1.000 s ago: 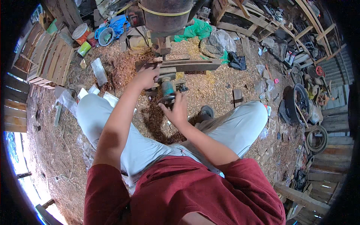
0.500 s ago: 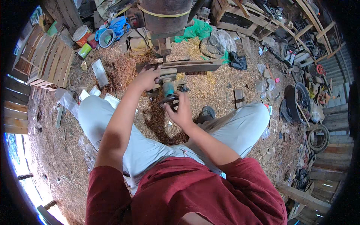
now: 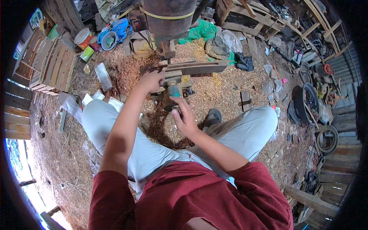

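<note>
My left hand rests on the left part of a long wooden board, fingers bent over it, just left of a dark vertical bit under the machine head. Below the board is a clamp or vise with a worn teal cylinder and a dark round handwheel. My right hand has its fingers curled over that wheel, partly covering it. The wheel's far side and what is under my left fingers are partly hidden.
The machine's large rusty body stands above the board. Wood shavings cover the floor around my legs. Wooden crates and buckets are at back left. A black tub, hoses and scrap line the right wall.
My right hand has turned on the wheel, its fingers and thumb shifting position and the hand moving slightly down. My left hand stays on the board. The whole view has shifted slightly.
</note>
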Available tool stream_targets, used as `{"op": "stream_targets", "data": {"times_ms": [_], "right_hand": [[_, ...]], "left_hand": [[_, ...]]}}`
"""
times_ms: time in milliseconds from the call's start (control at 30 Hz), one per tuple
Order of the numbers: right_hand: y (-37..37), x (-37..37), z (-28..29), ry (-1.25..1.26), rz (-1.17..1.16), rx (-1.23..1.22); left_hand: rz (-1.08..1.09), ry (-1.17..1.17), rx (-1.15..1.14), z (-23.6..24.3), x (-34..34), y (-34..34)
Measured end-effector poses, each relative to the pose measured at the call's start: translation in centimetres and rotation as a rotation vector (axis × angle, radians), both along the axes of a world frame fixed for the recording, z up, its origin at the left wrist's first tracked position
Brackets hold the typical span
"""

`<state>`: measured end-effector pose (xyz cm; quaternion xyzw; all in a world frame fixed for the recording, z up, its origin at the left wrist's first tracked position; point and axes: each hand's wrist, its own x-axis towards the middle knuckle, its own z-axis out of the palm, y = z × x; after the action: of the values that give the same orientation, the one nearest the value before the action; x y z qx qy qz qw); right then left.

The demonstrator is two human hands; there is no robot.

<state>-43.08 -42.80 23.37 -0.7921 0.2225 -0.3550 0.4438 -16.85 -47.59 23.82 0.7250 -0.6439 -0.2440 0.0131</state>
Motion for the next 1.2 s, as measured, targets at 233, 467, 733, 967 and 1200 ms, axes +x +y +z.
{"op": "stream_targets", "data": {"times_ms": [233,467,733,967,1200], "right_hand": [[-0.2,1.1,-6.3,0.090,-0.530,0.704],[1.4,-0.2,0.6,-0.097,-0.048,0.076],[0.0,-0.1,-5.7,0.111,-0.487,0.280],[0.6,0.8,-1.1,-0.246,-0.142,0.012],[-0.1,-0.6,-2.3,0.058,-0.126,-0.122]], "left_hand": [[-0.080,0.003,-0.066,-0.6,-0.7,-0.5],[0.000,-0.028,-0.031,-0.9,0.6,-0.3],[-0.048,-0.008,-0.049,-0.1,-1.3,-0.7],[-0.029,0.012,-0.029,-0.3,-0.5,-0.5],[-0.011,-0.004,-0.203,-1.3,0.2,0.3]]}}
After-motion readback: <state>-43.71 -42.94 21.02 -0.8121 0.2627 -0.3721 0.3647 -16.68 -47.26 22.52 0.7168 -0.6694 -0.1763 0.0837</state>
